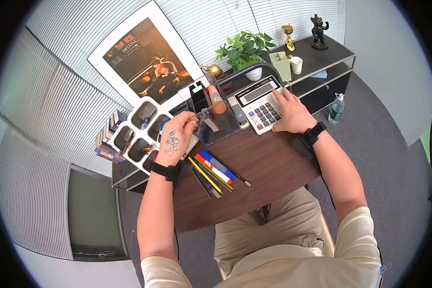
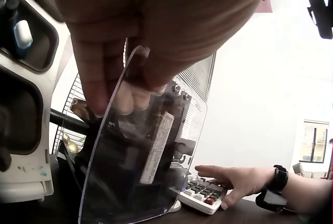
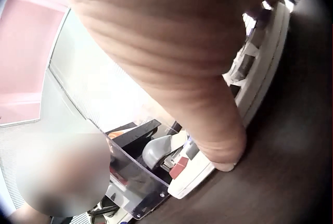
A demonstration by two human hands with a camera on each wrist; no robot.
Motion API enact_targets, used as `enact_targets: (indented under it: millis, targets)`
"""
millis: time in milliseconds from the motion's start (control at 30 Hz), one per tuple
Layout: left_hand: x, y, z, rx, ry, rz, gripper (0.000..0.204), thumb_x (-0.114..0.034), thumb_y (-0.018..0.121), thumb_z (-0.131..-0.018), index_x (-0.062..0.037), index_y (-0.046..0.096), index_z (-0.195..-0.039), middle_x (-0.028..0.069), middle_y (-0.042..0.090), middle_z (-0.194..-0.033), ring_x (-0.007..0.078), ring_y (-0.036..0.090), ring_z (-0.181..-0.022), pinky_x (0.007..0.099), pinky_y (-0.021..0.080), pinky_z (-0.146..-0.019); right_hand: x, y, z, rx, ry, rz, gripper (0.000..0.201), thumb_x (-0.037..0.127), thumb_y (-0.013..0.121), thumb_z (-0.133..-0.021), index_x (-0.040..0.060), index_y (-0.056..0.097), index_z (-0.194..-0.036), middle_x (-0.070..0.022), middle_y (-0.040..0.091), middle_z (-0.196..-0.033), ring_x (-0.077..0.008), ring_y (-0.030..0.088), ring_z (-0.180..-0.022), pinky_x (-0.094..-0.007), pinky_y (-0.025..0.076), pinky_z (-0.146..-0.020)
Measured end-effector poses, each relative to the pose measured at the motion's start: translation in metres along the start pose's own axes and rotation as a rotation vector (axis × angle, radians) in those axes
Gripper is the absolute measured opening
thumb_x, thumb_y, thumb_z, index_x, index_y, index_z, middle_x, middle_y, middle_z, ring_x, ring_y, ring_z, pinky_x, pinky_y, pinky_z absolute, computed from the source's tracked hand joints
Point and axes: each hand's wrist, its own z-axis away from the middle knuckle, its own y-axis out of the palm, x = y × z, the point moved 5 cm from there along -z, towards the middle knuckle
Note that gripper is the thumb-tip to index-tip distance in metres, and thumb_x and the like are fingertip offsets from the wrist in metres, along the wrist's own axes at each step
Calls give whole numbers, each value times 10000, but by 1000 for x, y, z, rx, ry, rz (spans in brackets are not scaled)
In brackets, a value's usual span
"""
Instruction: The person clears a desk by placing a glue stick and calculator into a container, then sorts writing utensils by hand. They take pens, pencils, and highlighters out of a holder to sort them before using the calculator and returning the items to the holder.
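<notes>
I log left hand (image 1: 175,137) pinching the clear organizer (image 1: 224,134) at its left edge, right hand (image 1: 295,114) resting, fingers outstretched, on the calculator (image 1: 261,106).

Left hand (image 2: 156,21), one: pinches the upper edge of a clear plastic box (image 2: 119,177). Pale narrow block (image 2: 157,148): shows through the box wall. White rack (image 2: 31,169), dark compartments: stands at left. White calculator (image 2: 200,190): lies beyond the box, right hand (image 2: 242,180) at its keys. Black wristband (image 2: 276,187).

Calculator (image 1: 263,113) lies right of organizer (image 1: 222,136); pens (image 1: 216,169) before organizer, on desk (image 1: 273,163).
</notes>
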Motion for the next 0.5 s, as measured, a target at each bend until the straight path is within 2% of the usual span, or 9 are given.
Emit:
enact_targets:
  millis: [67,200,267,400,500]
  targets:
    - [-1,1,-2,3,19,-21,107,-27,579,-906,23,637,-980,55,639,-772,122,594,-716,260,487,-682,1,0,0,-31,-20,-12,1115,318,872,-567,84,310,-1501,-255,376,-1469,-434,416,-1321,-414,402,-1086]
    - [-5,2,-2,-1,4,-13,109,-40,582,-905,18,639,-977,53,636,-766,123,590,-711,258,481,-674,-2,3,-7,-48,-33,-18,1109,318,864,-580,74,299,-1503,-261,388,-1459,-434,414,-1323,-429,399,-1086]
    - [-9,2,-1,-5,-26,15,89,-21,592,-878,11,629,-952,146,647,-790,260,645,-729,320,505,-693,-3,5,-10,-81,-26,-37,1112,321,861,-584,85,291,-1510,-263,383,-1464,-436,413,-1324,-432,392,-1092]
    - [-9,-1,-3,6,-41,15,91,-19,591,-875,14,629,-951,152,656,-795,271,660,-749,322,510,-704,-5,8,-12,-77,9,-35,1110,328,858,-591,110,287,-1518,-263,352,-1494,-442,398,-1336,-440,378,-1103]
    - [-6,-2,-3,-18,0,-59,150,-64,623,-849,11,646,-977,173,681,-854,304,682,-821,360,523,-731,-7,10,-11,-103,-24,-52,1107,339,859,-597,108,291,-1518,-259,347,-1499,-444,381,-1350,-442,367,-1111]
